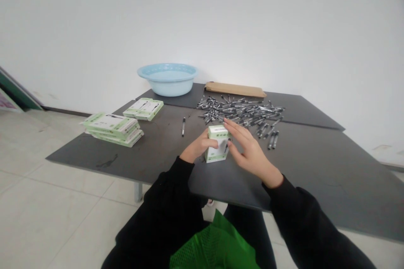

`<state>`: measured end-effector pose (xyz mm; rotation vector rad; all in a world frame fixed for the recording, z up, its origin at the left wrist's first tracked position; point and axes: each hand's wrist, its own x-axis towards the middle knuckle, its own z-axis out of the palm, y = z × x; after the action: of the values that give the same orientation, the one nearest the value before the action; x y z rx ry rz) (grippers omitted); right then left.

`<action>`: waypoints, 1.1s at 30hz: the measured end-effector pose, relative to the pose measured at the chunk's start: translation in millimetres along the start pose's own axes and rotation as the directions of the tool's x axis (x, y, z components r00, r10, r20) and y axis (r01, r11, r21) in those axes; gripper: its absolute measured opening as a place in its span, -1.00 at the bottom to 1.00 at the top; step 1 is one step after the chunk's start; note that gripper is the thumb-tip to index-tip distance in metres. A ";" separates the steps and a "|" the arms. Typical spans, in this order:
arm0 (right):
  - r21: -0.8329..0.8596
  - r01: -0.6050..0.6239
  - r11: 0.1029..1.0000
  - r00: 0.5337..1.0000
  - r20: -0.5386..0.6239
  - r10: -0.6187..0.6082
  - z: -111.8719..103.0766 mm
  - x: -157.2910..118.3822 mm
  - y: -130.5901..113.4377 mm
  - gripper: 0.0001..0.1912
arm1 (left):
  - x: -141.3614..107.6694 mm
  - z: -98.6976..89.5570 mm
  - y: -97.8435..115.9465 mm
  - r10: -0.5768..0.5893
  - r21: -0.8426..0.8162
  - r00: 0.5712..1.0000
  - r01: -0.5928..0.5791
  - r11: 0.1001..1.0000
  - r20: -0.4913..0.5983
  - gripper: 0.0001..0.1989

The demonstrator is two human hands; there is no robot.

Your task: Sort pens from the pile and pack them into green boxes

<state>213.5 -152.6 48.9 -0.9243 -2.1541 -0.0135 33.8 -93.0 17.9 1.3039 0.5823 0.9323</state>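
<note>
A small green and white box (217, 154) stands upright near the table's front edge. My left hand (200, 145) grips its left side, the thumb lying across the front face. At the box's right side is my right hand (249, 149), its fingers stretched out, the fingertips at the top right edge and the thumb beside the front. Behind the hands lies a loose heap of grey and black pens (243, 110). One single pen (183, 127) lies apart, left of the box.
Stacked green and white boxes (112, 125) sit at the table's left, with more flat boxes (143, 108) behind them. A light blue basin (170, 82) and a brown cardboard piece (235, 89) are at the back, near the wall. The dark table (331, 172) extends right.
</note>
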 end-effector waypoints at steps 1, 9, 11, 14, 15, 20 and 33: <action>-0.013 -0.007 1.000 1.000 -0.005 0.007 1.3 0.0 0.4 -0.43 | -0.1 -0.1 -0.1 -0.002 0.000 1.000 0.002 1.000 0.001 -0.58; 0.004 -0.087 0.996 0.996 -0.025 0.087 2.3 0.5 -4.2 -0.38 | -3.4 0.6 1.4 0.024 0.092 0.999 -0.022 0.996 -0.024 -0.59; 0.047 -0.106 0.993 0.994 -0.027 0.107 4.0 0.2 -5.9 -0.36 | -6.4 3.5 -1.9 0.042 0.154 0.999 -0.036 0.987 -0.034 -0.60; 0.115 -0.127 0.985 0.992 0.002 0.127 6.2 3.0 -4.0 -0.35 | -11.9 8.8 -8.1 0.101 0.287 0.983 -0.052 0.956 -0.155 -0.60; 0.135 -0.126 0.983 0.992 0.020 0.124 6.3 4.6 -1.9 -0.34 | -14.1 9.3 -8.8 0.146 0.344 0.965 -0.064 0.937 -0.218 -0.59; 0.232 -0.163 0.959 0.985 -0.024 0.173 -2.1 6.1 13.1 -0.24 | -30.5 -18.0 13.5 0.289 0.555 0.843 0.013 0.832 -0.453 -0.59; 0.167 -0.301 0.939 0.951 -0.024 0.309 28.6 -42.9 42.4 -0.64 | -38.8 -179.6 45.8 0.192 0.712 0.686 0.669 0.212 -0.702 -0.54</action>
<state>239.7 -139.3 -11.0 -1.1395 -1.9127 0.2849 -143.9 -27.6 20.2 1.8001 2.2648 0.6601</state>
